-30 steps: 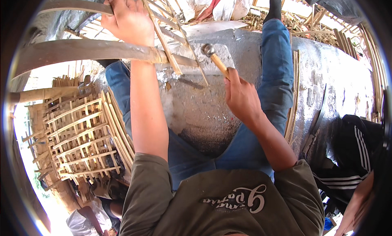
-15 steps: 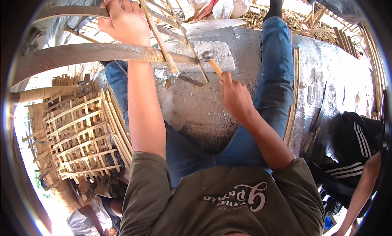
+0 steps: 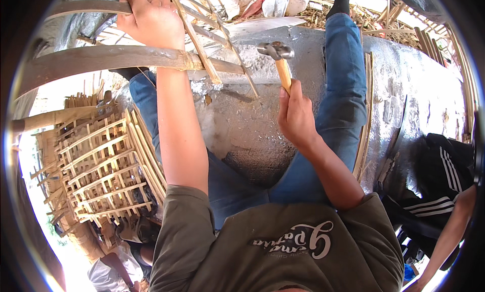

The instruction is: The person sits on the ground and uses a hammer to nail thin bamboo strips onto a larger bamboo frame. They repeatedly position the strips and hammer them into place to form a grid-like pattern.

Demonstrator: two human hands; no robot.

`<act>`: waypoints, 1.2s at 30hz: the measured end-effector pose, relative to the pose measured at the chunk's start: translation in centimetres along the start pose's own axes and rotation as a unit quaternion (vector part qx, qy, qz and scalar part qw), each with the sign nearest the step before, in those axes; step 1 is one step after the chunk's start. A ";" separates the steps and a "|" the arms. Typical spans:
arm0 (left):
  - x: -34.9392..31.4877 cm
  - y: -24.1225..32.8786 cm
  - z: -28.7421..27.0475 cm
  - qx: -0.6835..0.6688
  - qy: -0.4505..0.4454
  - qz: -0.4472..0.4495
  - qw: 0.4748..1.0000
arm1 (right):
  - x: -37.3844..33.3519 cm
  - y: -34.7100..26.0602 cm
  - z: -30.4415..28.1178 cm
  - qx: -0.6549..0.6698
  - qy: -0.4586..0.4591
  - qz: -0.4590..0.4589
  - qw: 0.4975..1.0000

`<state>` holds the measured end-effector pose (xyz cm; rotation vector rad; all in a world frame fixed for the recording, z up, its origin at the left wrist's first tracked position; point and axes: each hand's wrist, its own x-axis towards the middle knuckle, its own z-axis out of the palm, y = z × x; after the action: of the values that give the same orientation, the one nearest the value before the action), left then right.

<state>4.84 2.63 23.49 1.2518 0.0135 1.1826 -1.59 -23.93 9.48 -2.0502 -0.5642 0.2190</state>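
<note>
My left hand (image 3: 154, 20) is closed around one of the curved bars of a bamboo lattice frame (image 3: 108, 58), at the upper left. A thin bamboo slat (image 3: 196, 39) crosses the bars just right of that hand. My right hand (image 3: 297, 115) grips the wooden handle of a hammer (image 3: 276, 50), its metal head raised and apart from the lattice. Below the frame's right end lies a pale flat block (image 3: 257, 72), partly hidden by the bars. It rests on a shiny grey surface (image 3: 237, 135) between my legs.
A finished-looking bamboo grid panel (image 3: 103, 168) stands at the left beside long strips. To the right, a long dark blade (image 3: 399, 140) lies on the grey sheet. Another person's arm (image 3: 452, 231) shows at the lower right. Bamboo shavings (image 3: 328, 26) cover the far ground.
My right hand has lifted the hammer head away from the lattice's right end, up and to the right. My left hand keeps its hold, having shifted only slightly.
</note>
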 end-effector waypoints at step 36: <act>-1.4 1.6 1.4 0.019 -0.024 -0.004 1.000 | 0.4 1.4 1.6 0.070 0.042 0.005 0.997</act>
<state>4.00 0.43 24.41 1.3126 0.0057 1.1499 -1.38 -23.09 7.52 -1.9166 -0.4742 0.1732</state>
